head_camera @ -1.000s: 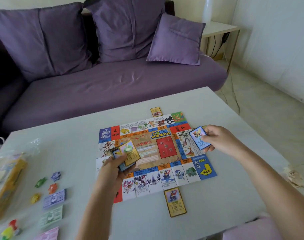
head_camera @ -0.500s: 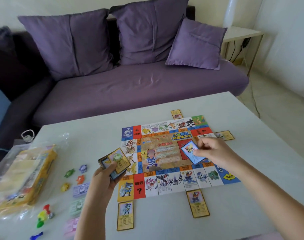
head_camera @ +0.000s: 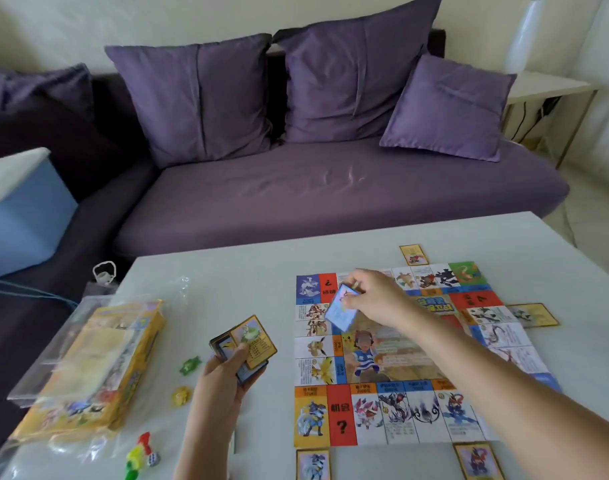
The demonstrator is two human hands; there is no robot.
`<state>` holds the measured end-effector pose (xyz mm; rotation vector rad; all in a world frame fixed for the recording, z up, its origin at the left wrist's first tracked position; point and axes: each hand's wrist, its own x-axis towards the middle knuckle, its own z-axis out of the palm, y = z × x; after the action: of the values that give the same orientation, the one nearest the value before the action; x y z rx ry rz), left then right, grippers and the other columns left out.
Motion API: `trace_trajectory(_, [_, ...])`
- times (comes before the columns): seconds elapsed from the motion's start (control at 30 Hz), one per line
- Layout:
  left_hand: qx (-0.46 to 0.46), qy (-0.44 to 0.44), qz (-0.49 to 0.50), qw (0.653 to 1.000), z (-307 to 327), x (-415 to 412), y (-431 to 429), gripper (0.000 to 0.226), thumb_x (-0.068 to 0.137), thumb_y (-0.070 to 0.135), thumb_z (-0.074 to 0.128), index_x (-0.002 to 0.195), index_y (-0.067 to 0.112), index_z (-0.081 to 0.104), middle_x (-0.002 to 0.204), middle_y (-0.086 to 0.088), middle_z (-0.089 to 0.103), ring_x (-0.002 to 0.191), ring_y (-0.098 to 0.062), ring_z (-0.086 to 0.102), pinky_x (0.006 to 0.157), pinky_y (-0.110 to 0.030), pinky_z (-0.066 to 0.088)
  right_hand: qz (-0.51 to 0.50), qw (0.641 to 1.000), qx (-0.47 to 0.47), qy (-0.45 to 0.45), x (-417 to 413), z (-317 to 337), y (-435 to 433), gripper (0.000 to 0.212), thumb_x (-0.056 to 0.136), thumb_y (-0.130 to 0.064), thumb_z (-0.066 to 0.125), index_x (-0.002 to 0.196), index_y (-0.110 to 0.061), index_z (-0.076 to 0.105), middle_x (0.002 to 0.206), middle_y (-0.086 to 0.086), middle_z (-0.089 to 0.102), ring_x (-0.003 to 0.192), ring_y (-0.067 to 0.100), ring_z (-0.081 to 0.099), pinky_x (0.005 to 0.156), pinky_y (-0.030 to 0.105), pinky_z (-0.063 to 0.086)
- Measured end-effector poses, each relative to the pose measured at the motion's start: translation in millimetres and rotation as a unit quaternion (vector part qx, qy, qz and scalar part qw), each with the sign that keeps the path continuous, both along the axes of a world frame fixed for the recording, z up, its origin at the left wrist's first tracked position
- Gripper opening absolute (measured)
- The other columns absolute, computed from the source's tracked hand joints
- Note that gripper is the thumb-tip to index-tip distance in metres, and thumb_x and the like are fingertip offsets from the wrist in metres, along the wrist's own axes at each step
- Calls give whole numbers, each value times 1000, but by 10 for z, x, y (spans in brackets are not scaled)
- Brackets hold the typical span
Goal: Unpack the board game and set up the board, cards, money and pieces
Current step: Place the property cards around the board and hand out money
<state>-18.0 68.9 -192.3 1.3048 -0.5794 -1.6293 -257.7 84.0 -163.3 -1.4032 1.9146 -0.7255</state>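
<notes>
Pinching a blue card point(head_camera: 341, 311) above the board point(head_camera: 316, 368), right fingers point(head_camera: 356, 286) risked dragging it askew; left fingers point(head_camera: 239, 352) clutched the deck point(head_camera: 256, 339).

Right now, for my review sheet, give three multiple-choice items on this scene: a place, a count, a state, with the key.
1. Where does the yellow game box lie? A) on the sofa B) on the table, left of the board C) on the board
2. How many yellow-bordered cards show on the table around the board? A) one B) four C) seven
3. What is the right hand doing? A) pinching a blue card over the board B) resting flat on the table C) holding a die

Key: 1 B, it lies left of the left hand, which holds the deck; 2 B, one beyond the far edge, one right, two near; 3 A, the card is tilted, clear of the board.
</notes>
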Motion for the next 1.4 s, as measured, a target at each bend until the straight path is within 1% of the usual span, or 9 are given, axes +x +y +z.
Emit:
trace_trajectory(0.07, [4,-4,9,1000,-30,87,-90,9,95,-1,47,90,2,53,89,-14,62,80,-24,60,48,-29,57,15,999,21,-26,250,-56,-255,21,89,-9,58,104,-18,47,99,5,54,77,13,50,54,24,36])
trace_trajectory(0.17, [17,-2,26,1000,-84,202,-194,8,95,1,49,89,3,54,91,-14,62,81,-24,61,50,-30,58,78,996,38,-35,682,-172,-522,39,92,-2,49,123,-25,46,97,4,51,76,19,56,57,30,43])
trace_trajectory(0.23, [20,3,32,999,-99,267,-248,7,95,1,49,89,2,54,90,-14,62,80,-25,61,49,-29,58,108,993,14,-41,917,-272,-662,34,93,-2,44,118,-21,58,106,8,57,91,25,61,64,33,51])
trace_trajectory(0.3, [20,7,40,999,-115,311,-271,7,94,0,50,88,1,53,89,-15,63,80,-25,61,50,-30,58,120,993,-1,-13,1026,-331,-758,27,92,-4,48,109,-13,67,113,10,62,98,21,59,62,23,48])
trace_trajectory(0.43, [19,10,42,999,-158,399,-291,7,93,-2,50,87,-1,54,89,-16,64,81,-26,62,52,-31,58,141,985,31,94,1042,-427,-936,14,83,-14,72,96,-9,73,102,5,70,86,16,62,67,26,48])
trace_trajectory(0.53, [22,13,37,999,-173,416,-297,6,93,-2,51,88,-1,54,90,-16,64,83,-27,62,55,-33,58,151,978,77,120,1010,-443,-1050,22,73,-23,82,87,-8,74,91,3,73,83,16,66,70,27,51])
trace_trajectory(0.9, [42,14,24,999,-215,347,-244,5,92,-1,53,88,-4,53,93,-19,64,84,-29,63,54,-33,59,125,954,158,222,974,-510,-1312,52,67,-43,84,103,-9,68,103,5,70,100,22,62,88,35,50])
trace_trajectory(1.23, [39,20,21,999,-168,336,-134,2,91,-2,54,90,-4,53,91,-18,63,84,-29,63,55,-33,59,92,959,161,217,911,-560,-1280,47,66,-39,85,99,-10,69,102,5,69,103,23,60,92,38,50])
trace_trajectory(1.4, [41,6,20,999,-147,313,-118,3,90,-2,55,88,-3,54,88,-19,63,81,-29,63,54,-32,59,71,955,164,235,926,-567,-1264,47,70,-40,82,103,-11,66,108,7,67,112,27,54,102,42,36])
